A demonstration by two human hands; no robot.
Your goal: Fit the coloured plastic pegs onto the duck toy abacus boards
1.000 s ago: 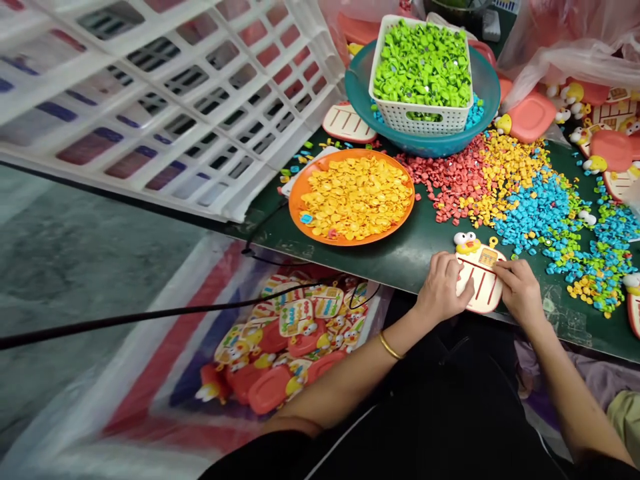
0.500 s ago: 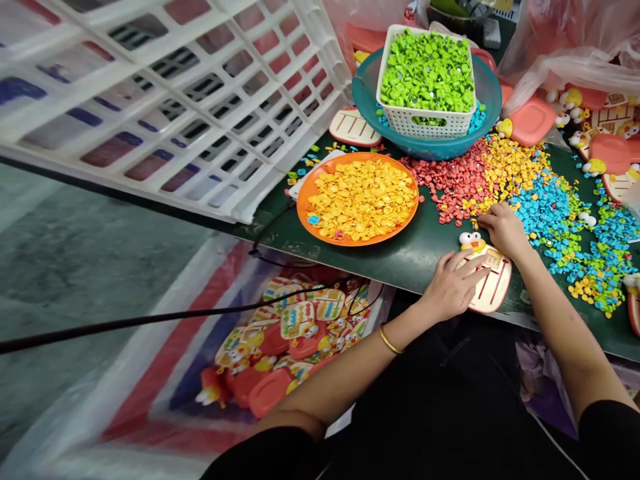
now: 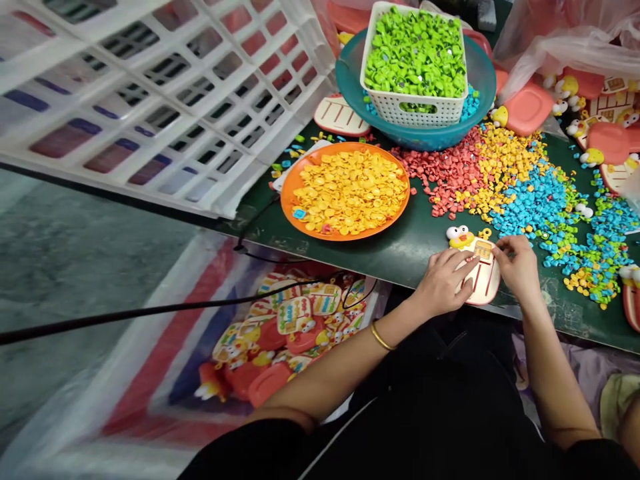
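A cream toy board with red grooves and a yellow duck head lies at the near edge of the dark green table. My left hand rests on the board's left side, its fingers pressing down on it. My right hand is at the board's right side, fingers pinched together over the small panel near the top; what they hold is too small to name. Loose piles of red, yellow, blue and green beads lie just beyond the board.
An orange plate of yellow pieces sits left of the hands. Behind it a teal bowl holds a white basket of green pieces. A white crate leans at left. Finished duck boards fill a bag below the table.
My right hand came back from the bead piles to the right side of the board. My left hand stayed on the board. The camera view shifted slightly.
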